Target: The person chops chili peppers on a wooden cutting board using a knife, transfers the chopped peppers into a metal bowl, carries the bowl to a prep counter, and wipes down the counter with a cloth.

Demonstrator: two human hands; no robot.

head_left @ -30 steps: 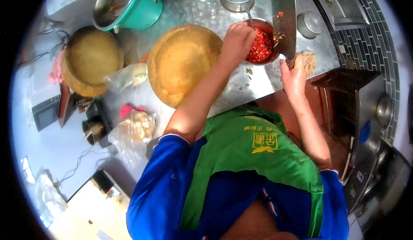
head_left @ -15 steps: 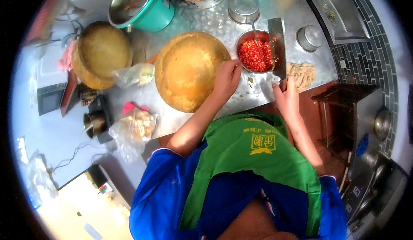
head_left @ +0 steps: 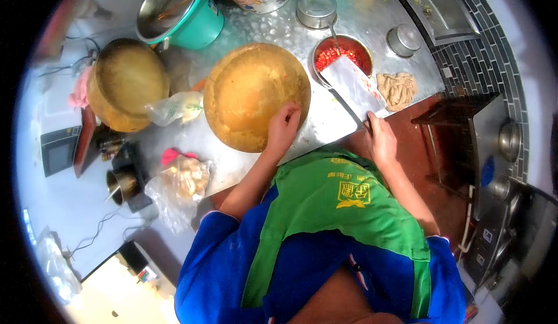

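Note:
My right hand (head_left: pixel 382 141) is wrapped round the handle of a cleaver (head_left: pixel 356 87). The broad blade is tilted flat over the near side of a metal bowl (head_left: pixel 371 56), with bits of red stuck to it. Chopped red chili (head_left: pixel 343 55) fills the bowl, partly hidden by the blade, and a spoon handle (head_left: pixel 333 36) sticks out of it. Above the near right part of a round wooden chopping board (head_left: pixel 244 97), my left hand (head_left: pixel 283 127) is closed with fingers curled together. Whether anything small is in those fingers cannot be seen.
Beyond the bowl stand a lidded metal pot (head_left: pixel 317 11) and a small metal container (head_left: pixel 404 40). A crumpled cloth (head_left: pixel 397 90) lies right of the cleaver. Left are plastic bags (head_left: pixel 180 187), a second wooden board (head_left: pixel 129 83) and a green bucket (head_left: pixel 197 24).
The cleaver has swung from upright at the bowl's right side to a flat tilt over its near edge. My left hand has moved left and closer to me, over the board.

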